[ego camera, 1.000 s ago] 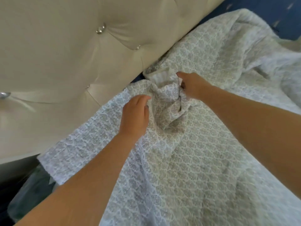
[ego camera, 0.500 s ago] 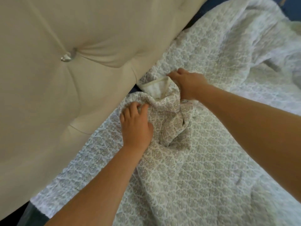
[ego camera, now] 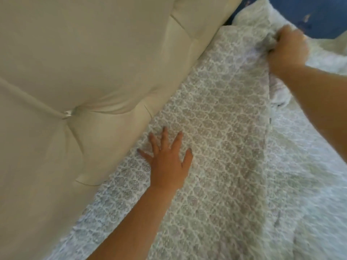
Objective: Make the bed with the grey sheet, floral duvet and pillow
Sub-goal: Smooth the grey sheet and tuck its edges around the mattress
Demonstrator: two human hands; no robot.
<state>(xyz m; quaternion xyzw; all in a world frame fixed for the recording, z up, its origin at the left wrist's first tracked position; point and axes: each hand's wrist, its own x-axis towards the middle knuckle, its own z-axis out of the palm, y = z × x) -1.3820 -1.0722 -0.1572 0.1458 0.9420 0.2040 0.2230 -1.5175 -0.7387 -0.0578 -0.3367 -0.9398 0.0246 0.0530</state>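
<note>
Headboard (ego camera: 84,81), cream and tufted, fills the left; the floral duvet (ego camera: 216,147) lies spread along its base. I see my left hand (ego camera: 169,164) pressed flat on the duvet, fingers splayed. My right hand (ego camera: 287,51) is fisted on a bunched fold at upper right.

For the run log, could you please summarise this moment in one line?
left hand: flat on floral duvet | right hand: gripping duvet edge | beside headboard

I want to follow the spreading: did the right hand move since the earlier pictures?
Yes. The right hand, gripping the floral duvet, went farther along the headboard, away from the left hand.
</note>
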